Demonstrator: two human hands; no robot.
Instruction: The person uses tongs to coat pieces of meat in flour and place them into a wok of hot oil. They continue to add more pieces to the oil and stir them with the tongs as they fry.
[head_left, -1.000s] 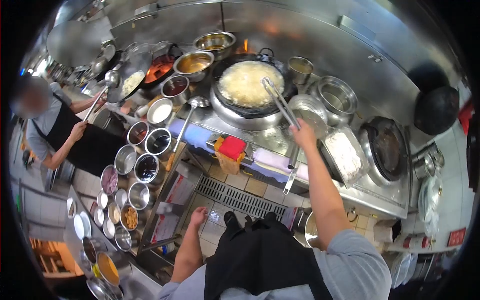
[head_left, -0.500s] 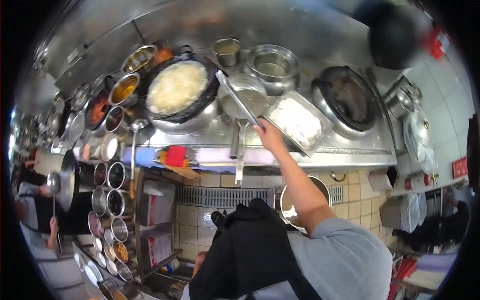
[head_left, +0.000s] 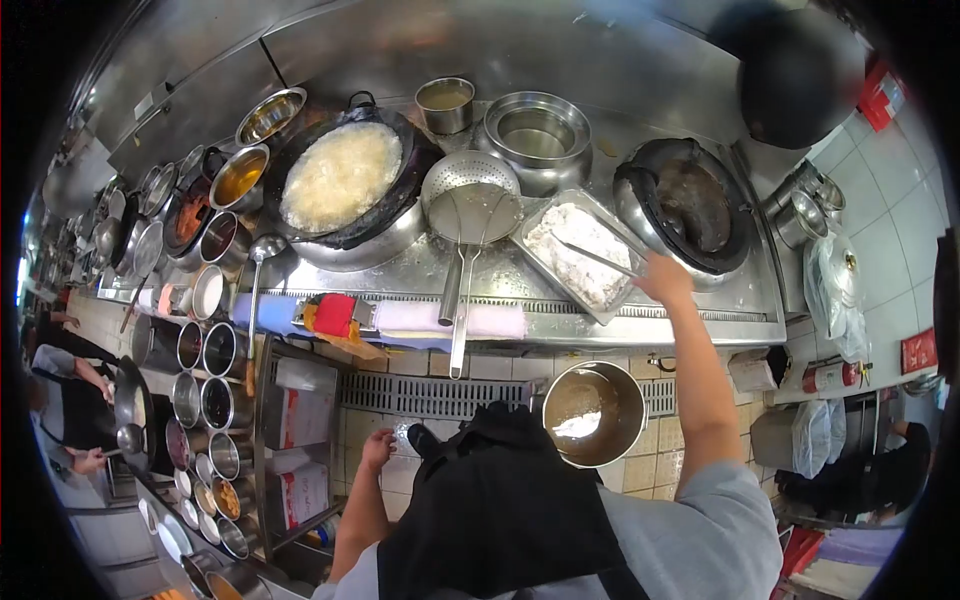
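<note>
My right hand [head_left: 665,281] is closed around the handle end of metal tongs [head_left: 597,258]. Their tips rest among white, flour-coated pieces [head_left: 578,235] in a rectangular metal tray [head_left: 602,312] on the counter. Low beside my apron, my left hand [head_left: 377,449] hangs with loosely bent fingers, nothing visible in it. Pale food bubbles in hot oil in a wok [head_left: 342,178] to the left. Between wok and tray, a perforated strainer [head_left: 470,172] and a second strainer [head_left: 475,213] lie over a vessel, handles toward me.
A second, dark wok [head_left: 695,205] stands to the right. Behind are a lidless pot [head_left: 538,138] and a small metal container [head_left: 445,104]. A ladle [head_left: 262,252] lies left, near several ingredient containers. A large pot of liquid [head_left: 595,412] stands below the counter. Another person [head_left: 75,390] holds a wok farther left.
My right hand has moved the tongs from beside the frying wok, rightward to the tray, and their tips are now in the white pieces. My left hand has come further into view.
</note>
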